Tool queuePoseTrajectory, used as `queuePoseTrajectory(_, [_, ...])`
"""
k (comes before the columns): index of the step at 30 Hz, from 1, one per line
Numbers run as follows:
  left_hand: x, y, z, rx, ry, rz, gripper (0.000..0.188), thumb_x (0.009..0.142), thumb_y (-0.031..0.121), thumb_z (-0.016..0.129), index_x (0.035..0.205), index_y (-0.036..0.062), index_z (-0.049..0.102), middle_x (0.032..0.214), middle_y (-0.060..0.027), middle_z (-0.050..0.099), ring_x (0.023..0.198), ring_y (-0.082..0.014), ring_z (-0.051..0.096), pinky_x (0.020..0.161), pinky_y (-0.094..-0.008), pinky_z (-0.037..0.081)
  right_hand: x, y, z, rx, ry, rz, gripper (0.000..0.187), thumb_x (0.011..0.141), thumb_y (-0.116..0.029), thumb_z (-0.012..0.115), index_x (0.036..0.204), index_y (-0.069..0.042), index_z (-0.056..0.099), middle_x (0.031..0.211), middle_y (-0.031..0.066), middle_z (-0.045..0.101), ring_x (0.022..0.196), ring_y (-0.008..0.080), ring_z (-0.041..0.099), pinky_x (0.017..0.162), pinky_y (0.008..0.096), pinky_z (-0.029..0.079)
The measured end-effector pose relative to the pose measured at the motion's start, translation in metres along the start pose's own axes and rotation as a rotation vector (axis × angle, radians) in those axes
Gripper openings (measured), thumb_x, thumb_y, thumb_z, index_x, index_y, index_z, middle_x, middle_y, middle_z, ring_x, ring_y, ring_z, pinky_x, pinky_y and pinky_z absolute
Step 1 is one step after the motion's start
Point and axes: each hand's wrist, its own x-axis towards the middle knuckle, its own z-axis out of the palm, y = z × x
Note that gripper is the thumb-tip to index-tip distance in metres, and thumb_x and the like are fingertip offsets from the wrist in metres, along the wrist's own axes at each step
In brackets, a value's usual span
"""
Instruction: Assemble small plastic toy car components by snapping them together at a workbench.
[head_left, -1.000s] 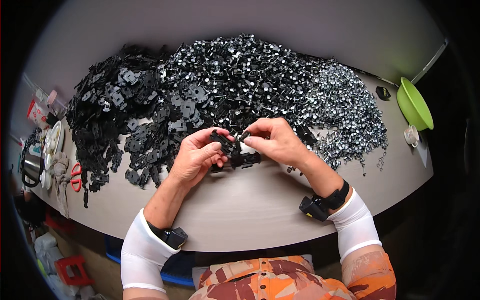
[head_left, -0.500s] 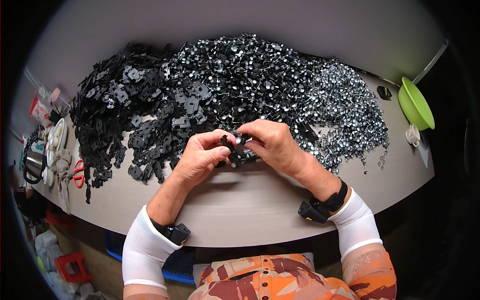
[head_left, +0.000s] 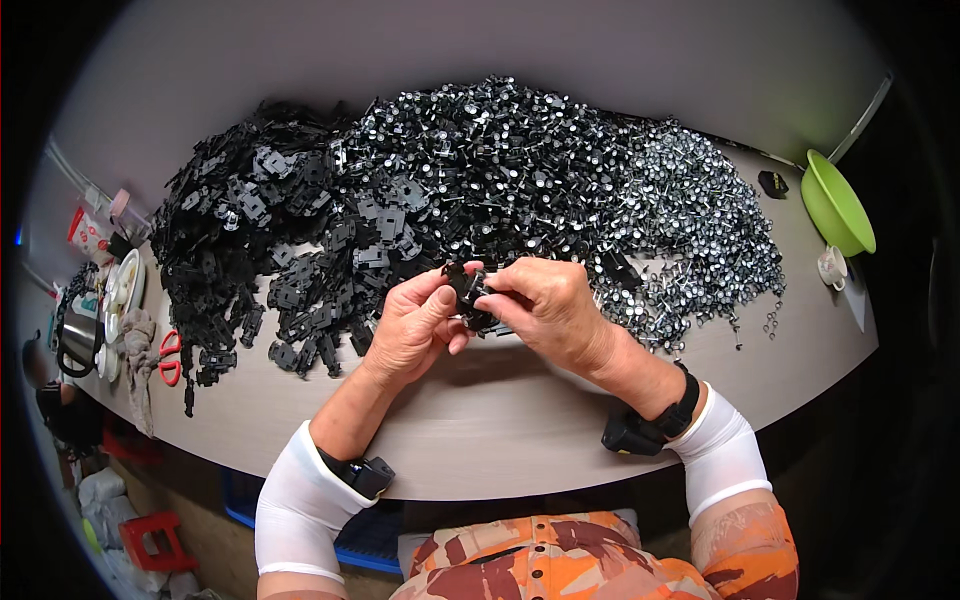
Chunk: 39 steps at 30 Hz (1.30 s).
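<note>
Close to the table's middle, my left hand (head_left: 412, 328) pinches a flat black plastic piece (head_left: 457, 275), resembling a toy-car chassis, between thumb and fingers. Against it, my right hand (head_left: 555, 308) closes its fingertips on a small wheel piece with a shiny round face (head_left: 480, 283); the fingers partly hide how the two meet. Similar flat black chassis pieces (head_left: 255, 205) lie heaped at the left. Behind my hands rises a mound of black parts with shiny round discs (head_left: 470, 150). Small silvery wheel-and-axle pieces (head_left: 705, 215) spread over the right side.
Red-handled scissors (head_left: 170, 358), a grey rag (head_left: 138, 350), a white dish (head_left: 128, 280) and a metal kettle (head_left: 78, 340) are at the left. At the right stand a green basin (head_left: 838, 205) and a white cup (head_left: 832, 268). A red stool (head_left: 158, 542) is below the table at left.
My right fingertips have come in closer to the black chassis piece, and its angle has changed slightly. The left fingers have curled further under it. The whole view has shifted a little.
</note>
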Motion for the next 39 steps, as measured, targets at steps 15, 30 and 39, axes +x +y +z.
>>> queuePoseTrajectory(15, [0.001, -0.004, 0.005, 0.409, 0.031, 0.112, 0.060, 0.080, -0.007, 0.066, 0.136, 0.0059, 0.047, 0.106, -0.0053, 0.061, 0.080, -0.0083, 0.061, 0.062, -0.0233, 0.057, 0.000, -0.002, 0.000, 0.065, 0.000, 0.154, 0.016, 0.074, -0.007, 0.071, 0.070, 0.002, 0.059, 0.064, 0.0127, 0.061, 0.053, 0.0229, 0.060, 0.049, 0.0327, 0.047])
queuePoseTrajectory(30, [0.000, -0.012, 0.012, 0.669, 0.052, 0.168, 0.059, 0.080, -0.005, 0.067, 0.135, 0.0077, 0.049, 0.108, -0.0033, 0.062, 0.085, -0.0069, 0.060, 0.062, -0.0212, 0.056, -0.002, -0.005, -0.002, -0.046, -0.064, 0.069, 0.016, 0.074, -0.007, 0.070, 0.069, 0.001, 0.056, 0.063, 0.0145, 0.059, 0.055, 0.0290, 0.059, 0.051, 0.0365, 0.048])
queuePoseTrajectory(39, [-0.003, -0.010, 0.018, 0.576, 0.071, 0.190, 0.054, 0.083, -0.005, 0.063, 0.134, 0.0040, 0.047, 0.103, -0.0053, 0.062, 0.087, -0.0085, 0.062, 0.068, -0.0230, 0.056, -0.006, -0.002, 0.009, -0.061, 0.104, -0.110, 0.014, 0.074, -0.006, 0.072, 0.076, 0.000, 0.059, 0.068, 0.0109, 0.059, 0.057, 0.0261, 0.062, 0.049, 0.0344, 0.049])
